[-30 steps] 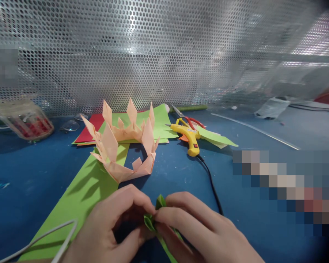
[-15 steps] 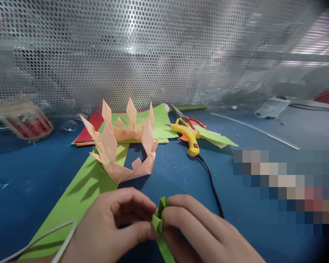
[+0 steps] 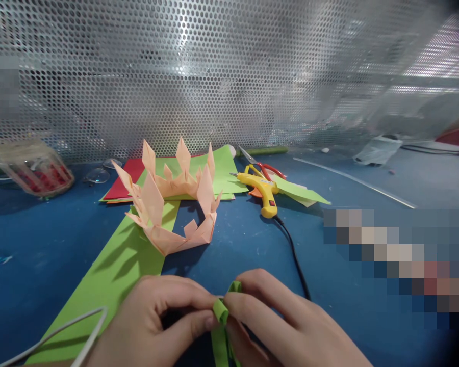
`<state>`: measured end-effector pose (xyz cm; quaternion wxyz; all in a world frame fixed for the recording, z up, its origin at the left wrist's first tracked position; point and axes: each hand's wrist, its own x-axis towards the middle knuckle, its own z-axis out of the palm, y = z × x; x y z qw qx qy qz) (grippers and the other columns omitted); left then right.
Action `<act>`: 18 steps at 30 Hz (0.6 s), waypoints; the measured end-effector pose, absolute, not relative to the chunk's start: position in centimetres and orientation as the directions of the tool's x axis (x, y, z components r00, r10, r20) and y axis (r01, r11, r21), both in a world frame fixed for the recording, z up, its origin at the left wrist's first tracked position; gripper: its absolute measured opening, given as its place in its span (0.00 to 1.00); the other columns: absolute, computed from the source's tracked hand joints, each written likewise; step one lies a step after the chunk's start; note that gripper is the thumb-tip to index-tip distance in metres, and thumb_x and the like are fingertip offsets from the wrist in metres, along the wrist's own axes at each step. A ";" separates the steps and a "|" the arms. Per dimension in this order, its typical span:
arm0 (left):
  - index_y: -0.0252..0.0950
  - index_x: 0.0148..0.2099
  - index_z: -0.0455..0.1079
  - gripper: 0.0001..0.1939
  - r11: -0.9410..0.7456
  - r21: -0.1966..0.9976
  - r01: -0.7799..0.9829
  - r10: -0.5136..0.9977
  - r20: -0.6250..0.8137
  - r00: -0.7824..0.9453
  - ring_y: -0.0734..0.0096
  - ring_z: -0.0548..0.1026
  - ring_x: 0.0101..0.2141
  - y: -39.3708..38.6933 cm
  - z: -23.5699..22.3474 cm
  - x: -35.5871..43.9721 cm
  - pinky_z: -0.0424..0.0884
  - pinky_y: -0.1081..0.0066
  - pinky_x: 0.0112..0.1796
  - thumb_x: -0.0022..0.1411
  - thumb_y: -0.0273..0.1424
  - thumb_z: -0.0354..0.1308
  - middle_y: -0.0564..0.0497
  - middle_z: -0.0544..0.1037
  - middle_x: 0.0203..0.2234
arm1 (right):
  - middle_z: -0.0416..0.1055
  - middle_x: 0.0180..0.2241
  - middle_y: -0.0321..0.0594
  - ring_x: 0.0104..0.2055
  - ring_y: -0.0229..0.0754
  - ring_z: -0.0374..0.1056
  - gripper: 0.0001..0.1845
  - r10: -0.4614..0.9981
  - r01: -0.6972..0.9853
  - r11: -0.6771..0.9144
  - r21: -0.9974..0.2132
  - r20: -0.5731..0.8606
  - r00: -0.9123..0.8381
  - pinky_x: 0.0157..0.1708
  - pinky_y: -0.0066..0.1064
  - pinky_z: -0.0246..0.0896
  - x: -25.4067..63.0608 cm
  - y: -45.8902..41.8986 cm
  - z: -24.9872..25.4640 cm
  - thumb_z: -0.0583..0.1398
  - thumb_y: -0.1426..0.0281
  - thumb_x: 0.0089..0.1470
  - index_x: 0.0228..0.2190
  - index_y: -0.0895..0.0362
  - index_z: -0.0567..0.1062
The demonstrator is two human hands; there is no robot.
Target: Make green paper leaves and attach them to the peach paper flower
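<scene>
Low in front of me, both hands pinch a folded green paper strip. The thumb and index finger of my left hand press on its near left edge. From the other side my right hand grips the strip, its fingers bent over the folds. A tail of the strip hangs down between the hands. Just beyond them stands a peach folded-paper crown with pointed tips, upright and partly on a long green paper sheet. Part of the strip is hidden behind my right fingers.
A yellow glue gun with a black cord lies right of the crown, by red-handled scissors. Behind are stacked red and green papers. Left, a jar and glasses. A clear glue stick lies right.
My left fingers have closed together onto the strip. The strip has turned slightly, showing more of its hanging tail. The crown and tools have stayed put.
</scene>
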<state>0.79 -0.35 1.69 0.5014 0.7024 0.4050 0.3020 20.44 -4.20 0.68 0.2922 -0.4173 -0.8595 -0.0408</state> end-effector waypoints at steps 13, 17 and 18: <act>0.40 0.26 0.81 0.06 0.161 0.970 0.180 0.930 -0.210 0.301 0.64 0.81 0.30 0.7 2.8 1.3 0.77 0.70 0.35 0.49 0.36 0.70 0.51 0.84 0.24 | 0.76 0.30 0.41 0.24 0.39 0.76 0.20 0.602 0.786 0.616 0.047 0.616 -0.508 0.19 0.28 0.68 19.8 -4.4 0.3 0.44 0.79 0.70 0.41 0.59 0.76; 0.39 0.31 0.82 0.10 0.205 0.977 0.054 0.912 -0.211 0.351 0.62 0.82 0.33 0.7 2.3 1.3 0.79 0.67 0.38 0.44 0.34 0.75 0.50 0.85 0.29 | 0.72 0.25 0.35 0.20 0.38 0.71 0.20 0.611 0.783 0.620 0.047 0.597 -0.520 0.16 0.28 0.65 19.6 -4.4 0.2 0.45 0.79 0.70 0.42 0.60 0.76; 0.39 0.31 0.81 0.11 0.208 0.978 0.029 0.910 -0.204 0.362 0.62 0.82 0.33 0.7 2.2 1.3 0.79 0.67 0.38 0.43 0.33 0.75 0.50 0.85 0.29 | 0.70 0.23 0.33 0.19 0.37 0.70 0.20 0.619 0.784 0.619 0.044 0.588 -0.521 0.15 0.28 0.64 19.6 -4.3 0.2 0.45 0.79 0.70 0.42 0.60 0.76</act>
